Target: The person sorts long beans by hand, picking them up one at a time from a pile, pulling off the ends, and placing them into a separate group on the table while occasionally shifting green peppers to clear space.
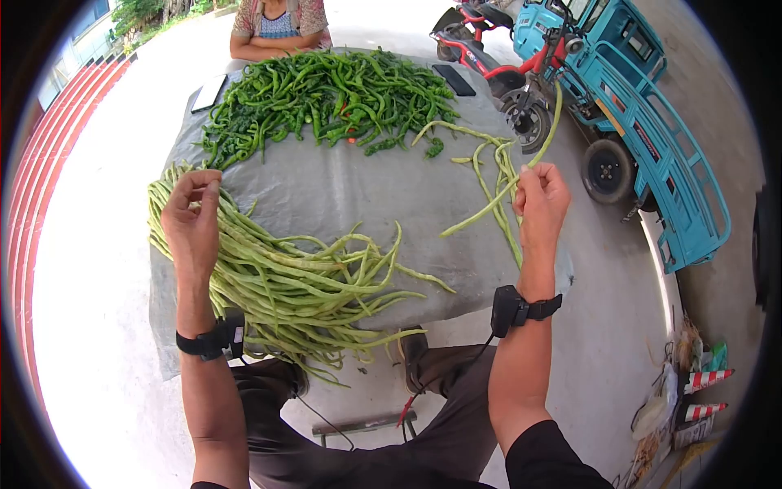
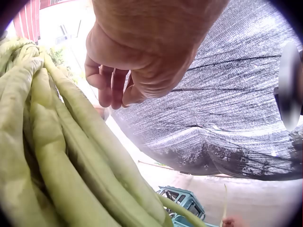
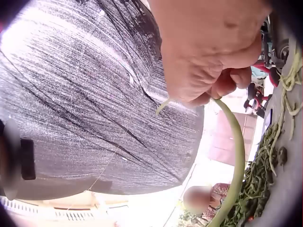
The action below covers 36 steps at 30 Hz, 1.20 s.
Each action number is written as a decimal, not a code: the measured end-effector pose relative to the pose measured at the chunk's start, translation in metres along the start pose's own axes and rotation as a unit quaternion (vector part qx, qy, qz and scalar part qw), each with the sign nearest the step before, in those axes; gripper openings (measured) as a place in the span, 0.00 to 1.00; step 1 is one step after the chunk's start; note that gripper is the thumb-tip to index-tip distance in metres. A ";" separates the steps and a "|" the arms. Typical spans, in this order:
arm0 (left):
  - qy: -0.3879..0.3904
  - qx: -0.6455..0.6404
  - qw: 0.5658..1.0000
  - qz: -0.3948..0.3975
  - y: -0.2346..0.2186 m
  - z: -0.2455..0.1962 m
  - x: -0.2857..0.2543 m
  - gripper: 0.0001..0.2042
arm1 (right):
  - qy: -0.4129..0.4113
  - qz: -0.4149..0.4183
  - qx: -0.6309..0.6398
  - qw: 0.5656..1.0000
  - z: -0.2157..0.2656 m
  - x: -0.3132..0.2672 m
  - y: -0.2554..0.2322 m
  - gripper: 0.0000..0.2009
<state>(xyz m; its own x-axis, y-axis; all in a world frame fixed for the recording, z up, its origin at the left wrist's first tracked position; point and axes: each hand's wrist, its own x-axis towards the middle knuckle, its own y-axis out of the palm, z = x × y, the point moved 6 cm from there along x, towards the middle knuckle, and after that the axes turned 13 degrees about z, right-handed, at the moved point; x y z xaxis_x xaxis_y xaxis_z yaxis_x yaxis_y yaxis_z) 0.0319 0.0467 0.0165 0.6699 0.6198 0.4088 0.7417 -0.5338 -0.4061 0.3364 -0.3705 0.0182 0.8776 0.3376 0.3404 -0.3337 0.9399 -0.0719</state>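
Observation:
My right hand pinches one long green bean near its middle. One end of the bean rises past the fingers and the other slants down to the left over the sheet. A few more long beans lie beside and beyond that hand. On the left, a big heap of long beans spreads across the near side of the table. My left hand hovers over the heap's far left end, fingers loosely bent with the thumb close to them. In the left wrist view, nothing shows between these fingers.
A grey sheet covers the table. Green peppers are piled along its far side, between a light phone and a dark phone. Behind them a person leans with folded arms. A blue cargo tricycle stands right.

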 end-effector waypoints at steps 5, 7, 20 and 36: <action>0.020 -0.099 0.993 0.054 0.026 -0.013 -0.002 0.04 | 0.014 0.093 0.169 0.981 -0.001 -0.008 0.051 0.05; 0.023 -0.124 0.989 0.079 0.038 -0.019 -0.004 0.04 | 0.027 0.118 0.207 0.971 0.002 -0.012 0.069 0.05; 0.054 -0.190 0.933 0.299 0.084 -0.061 -0.031 0.16 | 0.094 0.262 0.416 0.866 0.018 -0.040 0.158 0.04; 0.040 -0.408 0.890 0.200 0.075 -0.065 -0.033 0.11 | 0.107 0.306 0.387 0.863 0.026 -0.068 0.208 0.07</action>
<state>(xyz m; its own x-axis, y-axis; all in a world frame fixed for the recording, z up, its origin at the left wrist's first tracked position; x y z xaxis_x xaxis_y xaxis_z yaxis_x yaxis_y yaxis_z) 0.0679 -0.0514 0.0253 0.8615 0.2611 0.4355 0.1987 -0.9626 0.1840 0.1987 -0.1989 0.0046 0.4715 0.8382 0.2741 -0.8149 0.2952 0.4988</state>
